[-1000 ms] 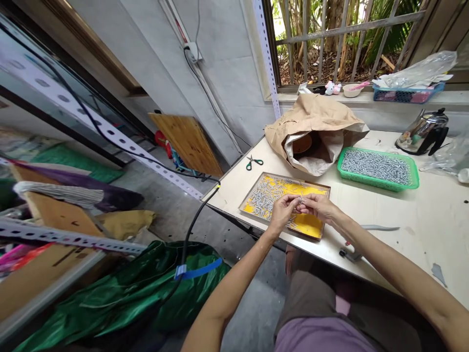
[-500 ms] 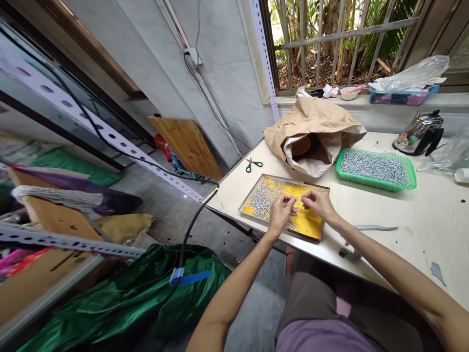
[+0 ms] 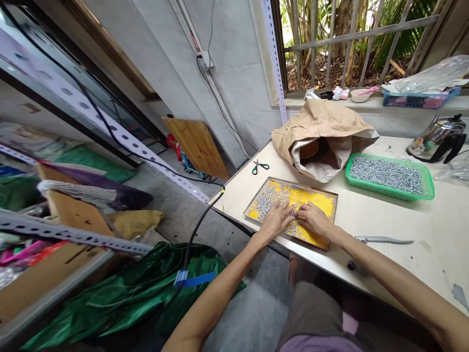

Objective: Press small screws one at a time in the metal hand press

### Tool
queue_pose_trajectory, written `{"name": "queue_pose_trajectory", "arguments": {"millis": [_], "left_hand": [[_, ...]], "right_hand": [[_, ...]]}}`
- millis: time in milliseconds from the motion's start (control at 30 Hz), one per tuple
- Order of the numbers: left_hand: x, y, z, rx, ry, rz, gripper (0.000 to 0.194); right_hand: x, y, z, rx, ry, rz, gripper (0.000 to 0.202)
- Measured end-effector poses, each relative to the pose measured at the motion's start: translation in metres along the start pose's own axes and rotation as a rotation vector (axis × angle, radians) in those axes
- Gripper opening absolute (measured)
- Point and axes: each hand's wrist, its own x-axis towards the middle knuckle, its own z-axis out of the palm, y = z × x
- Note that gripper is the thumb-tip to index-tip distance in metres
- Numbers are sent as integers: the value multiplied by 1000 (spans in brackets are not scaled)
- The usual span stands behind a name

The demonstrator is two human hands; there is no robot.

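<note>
pale worktable (image 3: 384, 230) under a barred window (image 3: 348, 44), tiled wall at left, concrete floor below the table's near edge. shallow tray with yellow liner (image 3: 322, 203) sits near the table's front left corner, scattered with small silver metal pieces (image 3: 269, 195). change from half a second ago: both hands were raised just above the tray, fingertips pinched together; now both are lowered onto it. left hand (image 3: 275, 221) lies palm down, fingers spread flat over the metal pieces at the tray's near side; nothing visibly gripped. right hand (image 3: 311, 218) just beside it, fingers loosely curled on the liner, touching the pieces; cannot tell whether it holds one. the hands nearly touch at the fingertips. tray, bag and basket keep their places. edges and room: tray's near rim lies close to the table edge, forearms crossing that edge. green scissors (image 3: 260, 166) beyond the tray, near the left table edge. open brown paper bag (image 3: 322, 122) behind the tray; green basket of metal pieces (image 3: 390, 175) to its right, apart from the tray. bare tabletop right of the tray as far as a grey flat tool (image 3: 383, 240). kettle (image 3: 436, 139) at far right.
</note>
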Motion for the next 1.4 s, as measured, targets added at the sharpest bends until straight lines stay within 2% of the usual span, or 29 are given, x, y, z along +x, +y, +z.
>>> {"name": "queue_pose_trajectory", "arguments": {"millis": [100,200,333,433,533,600,700,800,867,967,1067,1167,1233,1300,1400], "left_hand": [[-2,-4,8,122,-193,18,53],[9,-8,12,178,-247,11,54],[27,-9,14,215,-193,3,50],[29,-6,17,223,-144,-8,48],[23,-4,20,197,-86,4,45],[18,-2,21,168,-51,14,43],[14,1,21,119,-14,16,39],[13,7,18,-9,34,8,34],[14,15,16,-179,66,-3,32],[18,27,16,-510,99,-52,29],[22,36,20,-762,158,-164,24],[26,38,23,-864,224,-317,23],[28,34,22,-900,257,-414,25],[28,29,17,-922,294,-464,26],[22,20,6,-919,317,-456,24]], "right_hand": [[0,8,-1,4,-8,67,12],[-2,19,-4,-4,-25,108,12],[-5,28,-10,-6,-42,128,17],[-5,28,-12,-4,-35,117,21],[-4,24,-8,12,-38,-17,32],[-2,20,-5,10,-57,-77,29],[1,17,0,-9,-59,-6,20],[3,18,2,1,-32,35,20],[3,20,2,118,30,68,16],[1,23,1,567,147,176,18],[-1,25,2,979,136,233,31],[-1,25,4,1112,119,265,38],[-1,24,4,1043,183,321,34],[-2,24,4,859,243,328,25],[-9,21,2,564,182,189,14]]}}
